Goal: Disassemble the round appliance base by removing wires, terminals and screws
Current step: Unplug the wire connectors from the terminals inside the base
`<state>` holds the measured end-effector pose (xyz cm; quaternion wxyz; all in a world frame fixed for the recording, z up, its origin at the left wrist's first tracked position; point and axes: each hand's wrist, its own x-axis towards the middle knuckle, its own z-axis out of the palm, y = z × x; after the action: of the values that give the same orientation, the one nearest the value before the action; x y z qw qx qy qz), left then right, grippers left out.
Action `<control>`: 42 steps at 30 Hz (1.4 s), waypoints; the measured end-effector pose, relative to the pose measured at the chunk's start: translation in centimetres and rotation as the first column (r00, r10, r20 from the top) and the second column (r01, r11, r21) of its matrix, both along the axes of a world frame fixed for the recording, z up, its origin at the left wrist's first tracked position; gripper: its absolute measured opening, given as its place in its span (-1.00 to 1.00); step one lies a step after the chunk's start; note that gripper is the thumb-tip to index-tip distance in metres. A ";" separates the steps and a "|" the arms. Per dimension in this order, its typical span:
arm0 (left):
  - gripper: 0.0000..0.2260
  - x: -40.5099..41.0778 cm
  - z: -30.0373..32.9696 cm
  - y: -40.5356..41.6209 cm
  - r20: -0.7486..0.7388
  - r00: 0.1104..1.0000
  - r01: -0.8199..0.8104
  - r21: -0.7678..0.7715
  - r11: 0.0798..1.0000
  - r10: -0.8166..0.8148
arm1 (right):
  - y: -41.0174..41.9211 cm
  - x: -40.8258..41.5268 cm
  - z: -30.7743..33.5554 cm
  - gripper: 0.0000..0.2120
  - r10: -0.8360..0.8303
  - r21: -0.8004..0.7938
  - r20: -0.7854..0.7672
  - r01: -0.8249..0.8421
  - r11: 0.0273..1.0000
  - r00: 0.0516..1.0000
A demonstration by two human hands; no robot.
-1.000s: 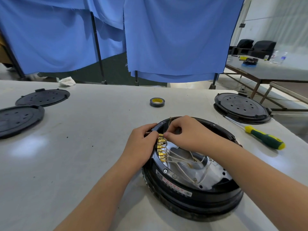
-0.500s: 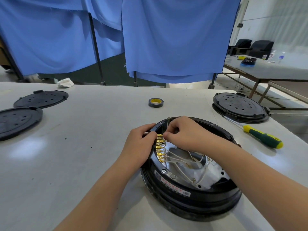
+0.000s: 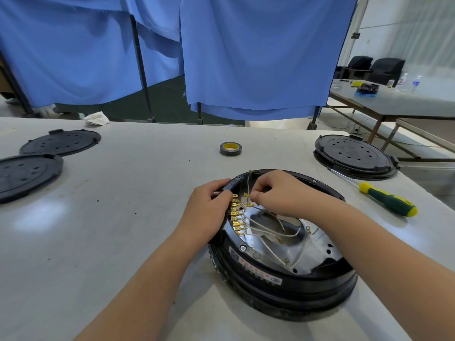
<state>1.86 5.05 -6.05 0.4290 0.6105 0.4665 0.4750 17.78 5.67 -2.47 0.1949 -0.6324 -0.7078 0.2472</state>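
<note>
- Pinching a brass spade terminal [image 3: 247, 195] on its white wire, the right hand [image 3: 278, 193] works inside the round appliance base [image 3: 283, 279]'s far-left rim; the left hand [image 3: 209, 212] curls over that rim, steadying it.
- Just below the pinch, a row of seated terminals [image 3: 236, 219] remains.
- Right of the grip, well apart, lies a screwdriver [image 3: 387, 202].
- Risk: tugging the wire rather than the terminal could tear the crimp.

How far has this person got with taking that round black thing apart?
Early on, it seems. Done: the round base lies open, showing its wiring. In hand: the left hand steadies the rim while the right hand pinches a wire at one brass terminal standing off from the row. Left: a row of brass terminals still seated, white wires still attached, rim screws still in, and the screwdriver lying untouched.
</note>
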 end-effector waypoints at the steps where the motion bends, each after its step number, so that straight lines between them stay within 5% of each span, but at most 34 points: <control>1: -0.62 0.0 0.0 0.0 0.005 1.000 -0.001 -0.004 1.000 0.001 | -0.1 0.3 0.0 -0.85 -0.017 0.002 -0.015 0.017 1.000 1.000; 14: -0.72 -0.2 0.0 -0.3 0.095 0.995 -0.021 -0.083 0.996 0.029 | 0.2 7.2 5.8 -0.92 -0.228 0.109 -0.411 0.296 0.949 0.883; 26: -0.71 -0.2 0.0 -0.3 0.047 0.998 -0.046 -0.085 0.995 0.050 | 5.8 12.7 -0.9 -0.88 -0.412 -0.106 -0.052 0.405 0.908 0.910; 35: -0.71 -0.1 -0.2 -0.2 0.078 0.996 -0.039 -0.089 0.995 0.046 | 6.3 12.6 -2.2 -0.87 -0.375 0.087 0.015 0.373 0.924 0.927; 42: -0.70 -0.1 -0.3 -0.1 0.074 0.996 -0.039 -0.077 0.996 0.045 | 2.3 7.6 3.1 -0.90 -0.163 0.330 -0.154 0.206 0.921 0.975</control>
<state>1.79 4.95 -6.39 0.4591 0.5654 0.4803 0.4887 25.41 7.98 0.62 0.3682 -0.6361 -0.6637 0.1389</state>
